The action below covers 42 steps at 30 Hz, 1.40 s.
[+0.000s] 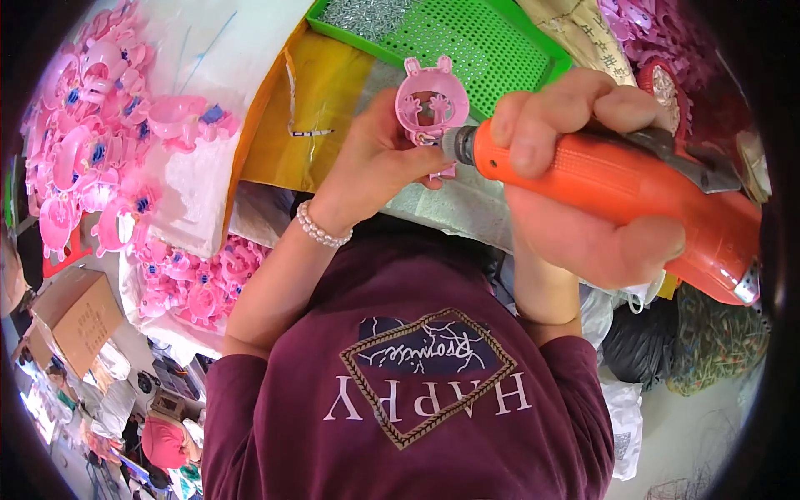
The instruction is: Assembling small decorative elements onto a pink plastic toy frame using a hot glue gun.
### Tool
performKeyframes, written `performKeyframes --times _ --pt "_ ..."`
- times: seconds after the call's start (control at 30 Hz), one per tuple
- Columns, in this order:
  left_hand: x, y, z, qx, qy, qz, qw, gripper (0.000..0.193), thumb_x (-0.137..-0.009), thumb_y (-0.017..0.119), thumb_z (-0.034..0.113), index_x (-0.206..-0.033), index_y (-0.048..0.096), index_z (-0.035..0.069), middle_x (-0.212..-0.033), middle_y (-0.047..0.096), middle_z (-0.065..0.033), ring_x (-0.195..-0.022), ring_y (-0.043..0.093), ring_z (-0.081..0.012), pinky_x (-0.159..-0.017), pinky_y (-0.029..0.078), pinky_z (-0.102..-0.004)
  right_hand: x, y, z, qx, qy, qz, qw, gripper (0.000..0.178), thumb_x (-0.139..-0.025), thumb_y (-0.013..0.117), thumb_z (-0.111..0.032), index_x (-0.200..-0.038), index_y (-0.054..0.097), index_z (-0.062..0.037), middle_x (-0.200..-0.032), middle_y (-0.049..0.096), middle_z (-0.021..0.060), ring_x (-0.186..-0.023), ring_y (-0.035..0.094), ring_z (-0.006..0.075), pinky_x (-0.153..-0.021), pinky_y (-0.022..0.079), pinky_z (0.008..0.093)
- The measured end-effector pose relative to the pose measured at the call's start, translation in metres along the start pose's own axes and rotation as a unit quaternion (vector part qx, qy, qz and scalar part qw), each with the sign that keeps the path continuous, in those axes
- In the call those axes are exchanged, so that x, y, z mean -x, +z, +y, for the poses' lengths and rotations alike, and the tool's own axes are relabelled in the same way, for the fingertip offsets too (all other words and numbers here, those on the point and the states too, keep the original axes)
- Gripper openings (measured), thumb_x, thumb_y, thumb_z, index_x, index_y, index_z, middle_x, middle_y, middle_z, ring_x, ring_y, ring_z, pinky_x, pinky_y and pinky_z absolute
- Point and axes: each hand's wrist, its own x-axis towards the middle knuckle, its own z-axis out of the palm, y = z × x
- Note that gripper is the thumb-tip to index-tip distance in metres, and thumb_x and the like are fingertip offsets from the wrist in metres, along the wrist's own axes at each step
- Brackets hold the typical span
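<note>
My left hand, with a beaded bracelet on its wrist, grips a pink plastic toy part shaped like a round animal head with two ears. Cut-out shapes show inside its ring. Wrapped round an orange electric screwdriver is my right hand. The tool's dark tip points left and meets the lower edge of the pink part, beside my left thumb. The exact contact point is hidden by the thumb and the tip.
A green perforated tray holds a heap of small silver screws beyond my hands. Piles of pink parts cover the left side, with more in a white sack below. Further pink pieces lie at the far right.
</note>
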Motion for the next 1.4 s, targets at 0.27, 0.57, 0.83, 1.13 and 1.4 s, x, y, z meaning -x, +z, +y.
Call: performKeyframes --times 0.27,0.57,0.83,1.13,1.4 --pt "0.001 0.002 0.001 0.010 -0.002 -0.006 1.000 0.039 -0.075 0.064 -0.005 -0.109 0.045 -0.002 -0.085 0.061 -0.0091 -0.070 0.063 -0.0145 -0.055 0.053 -0.0250 0.006 -0.006 0.022 -0.094 -0.033 0.018 0.995 0.068 -0.077 0.056 -0.061 -0.118 0.049 -0.0074 -0.102 0.053 0.0123 -0.073 0.053 0.0183 -0.072 0.041 0.0378" --pt "0.001 -0.001 -0.002 0.016 -0.004 -0.008 1.000 0.037 -0.073 0.065 -0.006 -0.104 0.045 -0.001 -0.084 0.060 -0.0085 -0.070 0.063 -0.0147 -0.055 0.053 -0.0253 0.010 -0.002 0.026 -0.083 -0.020 0.051 0.995 0.062 -0.078 0.057 -0.058 -0.114 0.050 -0.0070 -0.102 0.053 0.0127 -0.072 0.053 0.0191 -0.070 0.040 0.0389" --pt "0.000 0.002 0.000 0.009 -0.003 0.000 1.000 0.038 -0.072 0.064 -0.008 -0.104 0.045 -0.002 -0.084 0.059 -0.0087 -0.069 0.063 -0.0153 -0.054 0.053 -0.0256 0.011 0.004 0.027 -0.069 0.010 0.081 0.994 0.059 -0.079 0.058 -0.054 -0.112 0.049 -0.0063 -0.100 0.053 0.0130 -0.071 0.053 0.0201 -0.071 0.041 0.0393" --pt "-0.003 0.008 -0.016 0.007 0.079 0.032 0.996 0.034 -0.072 0.064 -0.009 -0.101 0.047 -0.001 -0.083 0.060 -0.0076 -0.067 0.062 -0.0141 -0.052 0.053 -0.0265 0.016 0.026 0.025 0.073 -0.005 0.081 0.994 0.046 -0.081 0.065 -0.035 -0.107 0.047 -0.0022 -0.089 0.052 0.0169 -0.069 0.054 0.0225 -0.063 0.046 0.0393" --pt "0.001 0.004 -0.015 0.013 0.052 0.020 0.998 0.033 -0.072 0.064 -0.008 -0.100 0.048 -0.001 -0.082 0.059 -0.0067 -0.066 0.060 -0.0126 -0.053 0.052 -0.0262 0.012 0.024 0.006 0.100 0.089 0.121 0.984 0.068 -0.072 0.060 -0.062 -0.108 0.049 -0.0049 -0.090 0.053 0.0138 -0.068 0.053 0.0218 -0.066 0.043 0.0400"
